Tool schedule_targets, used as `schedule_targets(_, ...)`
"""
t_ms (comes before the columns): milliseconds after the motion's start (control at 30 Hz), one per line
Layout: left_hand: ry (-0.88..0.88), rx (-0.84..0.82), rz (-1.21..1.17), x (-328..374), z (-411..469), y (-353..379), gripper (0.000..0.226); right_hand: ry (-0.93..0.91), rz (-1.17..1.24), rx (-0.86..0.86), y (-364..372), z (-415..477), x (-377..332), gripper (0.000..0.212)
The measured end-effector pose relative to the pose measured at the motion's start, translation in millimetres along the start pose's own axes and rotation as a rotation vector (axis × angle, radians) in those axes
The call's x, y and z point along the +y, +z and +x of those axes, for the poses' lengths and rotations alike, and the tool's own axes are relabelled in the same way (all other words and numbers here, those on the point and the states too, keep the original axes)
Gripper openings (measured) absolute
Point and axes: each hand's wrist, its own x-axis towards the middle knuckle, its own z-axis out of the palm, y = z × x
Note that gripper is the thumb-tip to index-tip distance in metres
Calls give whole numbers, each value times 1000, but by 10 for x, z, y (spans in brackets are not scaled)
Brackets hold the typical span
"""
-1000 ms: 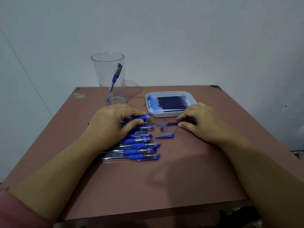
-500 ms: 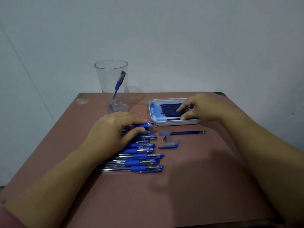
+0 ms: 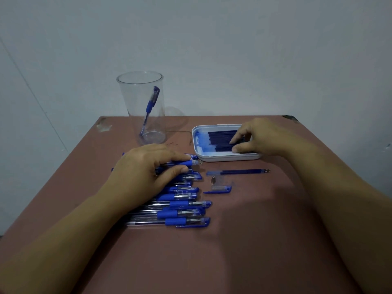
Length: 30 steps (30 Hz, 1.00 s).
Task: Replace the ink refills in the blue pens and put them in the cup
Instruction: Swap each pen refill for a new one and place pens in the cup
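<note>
A: How far along was the job, going by the head view?

B: Barely begun, by my reckoning. One blue pen stood tilted in the clear cup near the far left corner of the tabletop. A whole row of pens lay side by side left of centre, apparently untouched.

A: And anything part-way done?

B: One pen looked taken apart. A loose refill lay near the middle of the tabletop, just before the tray, with a cap and a small metal tip just beside it.

A: What about each grip?

B: The left hand lay half-curled over the far end of the row, thumb and fingers closing on the farthest pen barrel, not lifted. The right hand reached into the white tray toward the far right edge, forefinger and thumb nearly pinched on the dark refills. Whether one was actually gripped, I couldn't tell.

A: So the fresh refill sat right at the fingertips?

B: Touching them, yes, in the tray, well apart from the barrel.
</note>
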Motion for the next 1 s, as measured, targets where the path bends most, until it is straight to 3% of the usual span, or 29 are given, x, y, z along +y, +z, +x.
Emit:
schedule_targets(200,-19,0,4,16,-1,-14,35,9,26,30,18,-41,-47,5)
schedule_targets(467,-22,21,0,-5,-6,-20,36,-2,43,119,-54,-192,-216,9)
schedule_targets(767,-36,57,-20,-15,-14,-10,34,-156,38,256,-112,-778,-536,6)
schedule_targets(1000,-52,49,-16,9,-24,-13,29,-207,196,405,291,-830,-341,21)
